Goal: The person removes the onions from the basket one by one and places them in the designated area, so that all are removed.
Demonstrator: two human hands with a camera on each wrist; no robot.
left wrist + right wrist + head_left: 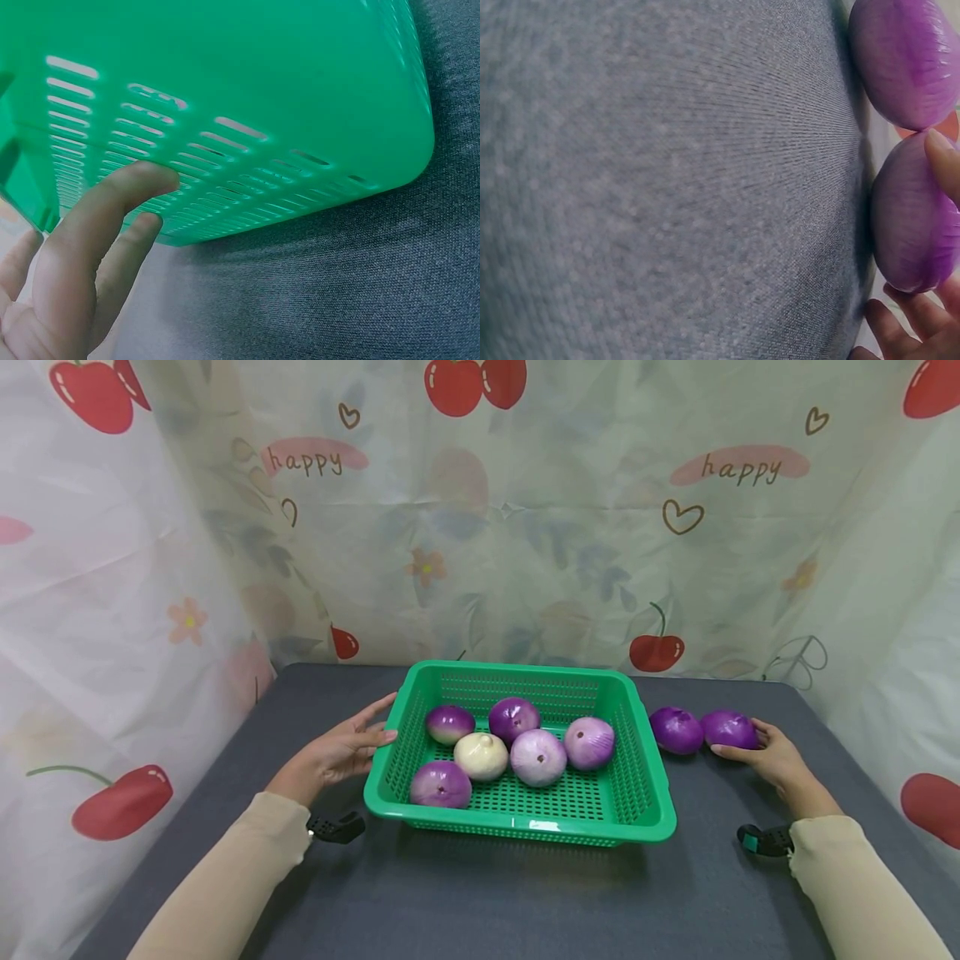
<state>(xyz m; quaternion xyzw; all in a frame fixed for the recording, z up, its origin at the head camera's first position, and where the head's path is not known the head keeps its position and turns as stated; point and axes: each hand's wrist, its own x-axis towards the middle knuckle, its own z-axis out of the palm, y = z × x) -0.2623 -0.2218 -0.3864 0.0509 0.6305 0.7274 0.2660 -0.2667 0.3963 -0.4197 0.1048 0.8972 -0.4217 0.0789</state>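
Observation:
A green plastic basket (525,824) stands in the middle, with several purple onions and one pale, whitish onion (481,756) inside. My left hand (337,755) is at the basket's left side, its fingers spread along the outer wall. In the left wrist view two fingertips rest against the slotted wall (300,105). To the right of the basket, my right hand (780,764) grips a purple onion (726,727), thumb on the near side and fingers around its right side. Another purple onion (677,730) touches it on the left, beside the basket.
A dark grey cloth (495,902) covers the table. Patterned curtains (525,552) hang behind the table and at both sides. A black band (337,828) is worn on the left wrist, and another (763,841) on the right.

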